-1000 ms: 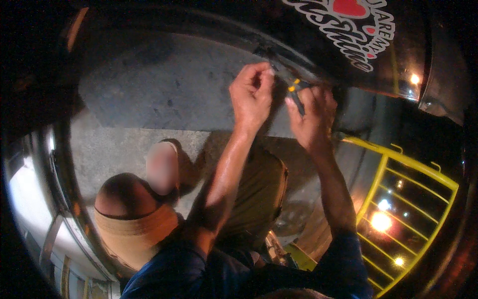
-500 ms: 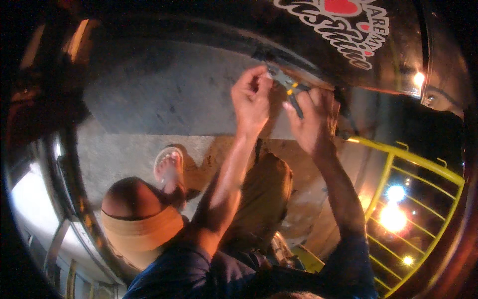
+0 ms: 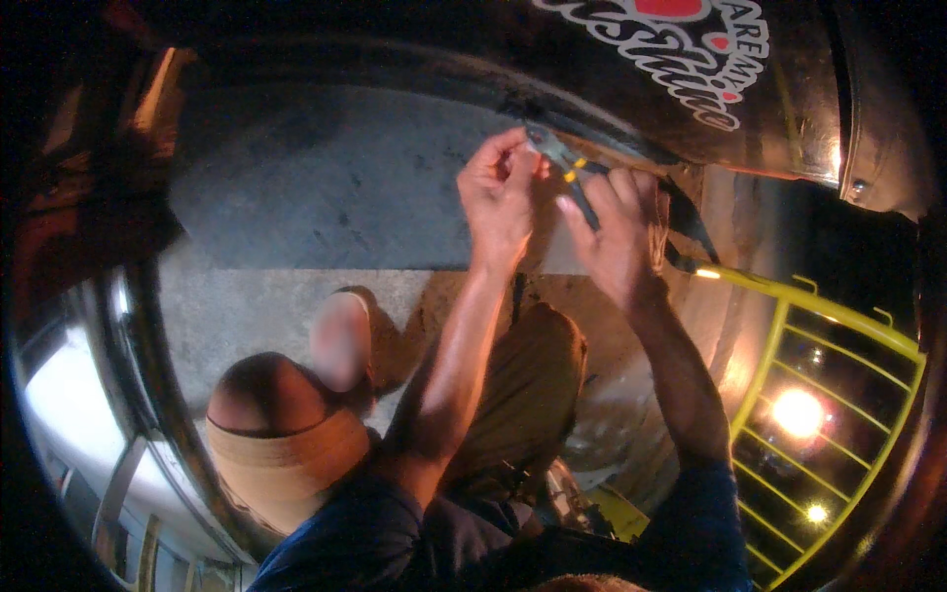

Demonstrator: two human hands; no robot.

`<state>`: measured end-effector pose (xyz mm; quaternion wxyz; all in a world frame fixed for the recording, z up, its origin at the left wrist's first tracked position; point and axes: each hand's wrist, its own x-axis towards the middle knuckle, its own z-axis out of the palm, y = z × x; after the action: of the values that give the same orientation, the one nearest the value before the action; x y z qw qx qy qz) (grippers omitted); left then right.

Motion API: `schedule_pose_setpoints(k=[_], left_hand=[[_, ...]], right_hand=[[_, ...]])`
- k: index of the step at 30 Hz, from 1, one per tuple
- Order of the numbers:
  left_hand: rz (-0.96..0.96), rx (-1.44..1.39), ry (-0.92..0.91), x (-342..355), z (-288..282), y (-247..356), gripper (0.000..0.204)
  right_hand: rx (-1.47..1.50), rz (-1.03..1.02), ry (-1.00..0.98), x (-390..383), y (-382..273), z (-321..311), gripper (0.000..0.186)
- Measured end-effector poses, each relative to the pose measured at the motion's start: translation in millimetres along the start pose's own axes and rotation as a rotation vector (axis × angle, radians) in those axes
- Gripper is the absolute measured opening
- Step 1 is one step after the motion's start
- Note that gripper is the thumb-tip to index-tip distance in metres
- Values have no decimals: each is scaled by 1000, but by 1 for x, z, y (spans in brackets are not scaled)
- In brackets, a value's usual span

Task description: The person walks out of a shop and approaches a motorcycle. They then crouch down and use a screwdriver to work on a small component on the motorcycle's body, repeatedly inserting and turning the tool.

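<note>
A pair of pliers (image 3: 557,158) with dark handles and yellow bands is in my right hand (image 3: 614,222), its metal jaws angled up and left. My left hand (image 3: 498,197) pinches something small at the jaws, too small to make out. Just beyond both hands runs the lower edge of a dark, glossy vehicle panel (image 3: 789,118) with a red-heart sticker (image 3: 671,49). A broad grey sheet (image 3: 316,178) lies under my hands, its far edge meeting that dark bodywork.
Below the grey sheet is concrete floor (image 3: 227,306), with my sandalled foot (image 3: 340,335) and bare knee (image 3: 266,395). A yellow barred rail (image 3: 843,326) stands at the right, with bright lamps behind it. A metal frame (image 3: 148,464) curves along the lower left.
The pliers' head has shifted slightly up and left, closer over my left fingertips. Both hands otherwise stay nearly in place; the view has shifted slightly.
</note>
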<state>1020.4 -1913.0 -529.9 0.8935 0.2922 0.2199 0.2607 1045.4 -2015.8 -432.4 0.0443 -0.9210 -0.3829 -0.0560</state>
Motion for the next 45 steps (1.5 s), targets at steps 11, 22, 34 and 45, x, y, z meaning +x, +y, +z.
schedule_pose_setpoints(k=[11,22,34,45], left_hand=[[6,30,32,0,4,5,13],[4,-15,12,0,1,3,13],[-5,-6,1,3,0,5,14],[-23,-46,-9,2,0,6,16]], right_hand=[[-53,-63,20,6,-8,-12,22],[-98,-72,-10,4,-1,-5,22],[-55,-73,-27,8,6,-3,23],[11,-80,-36,6,12,3,24]])
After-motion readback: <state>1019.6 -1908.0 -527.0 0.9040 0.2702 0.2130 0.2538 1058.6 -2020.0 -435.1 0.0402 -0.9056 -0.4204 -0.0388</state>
